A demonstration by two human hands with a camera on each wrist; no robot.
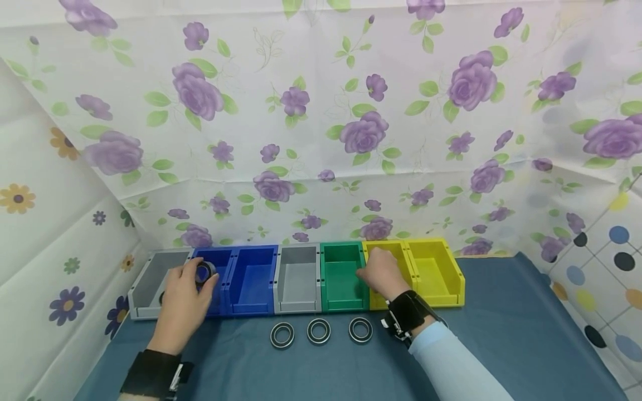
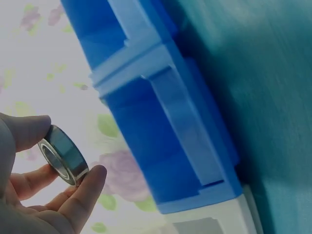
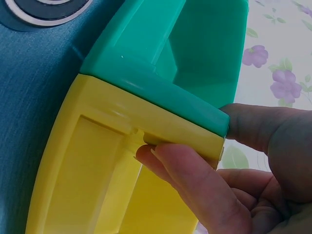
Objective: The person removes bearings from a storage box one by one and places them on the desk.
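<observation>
My left hand (image 1: 183, 295) pinches a ball bearing (image 2: 72, 152) between thumb and fingertips. In the head view it is above the leftmost blue bin (image 1: 217, 308); the left wrist view shows the bearing tilted beside that bin. My right hand (image 1: 383, 273) grips the shared side walls of the green bin (image 3: 161, 105) and the adjoining yellow bin (image 3: 73, 161). Its thumb lies on the green side, its fingers curl in on the yellow side. Three more bearings, a left one (image 1: 273, 336), a middle one (image 1: 310, 332) and a right one (image 1: 352, 331), lie flat in front of the bins.
The bins stand side by side along the back of the blue tablecloth (image 1: 321, 373). A grey bin (image 1: 148, 313) is at the left end, another grey bin (image 1: 300, 306) mid-row, a second yellow bin (image 1: 441, 299) at the right end. A flowered sheet (image 1: 321, 111) hangs behind.
</observation>
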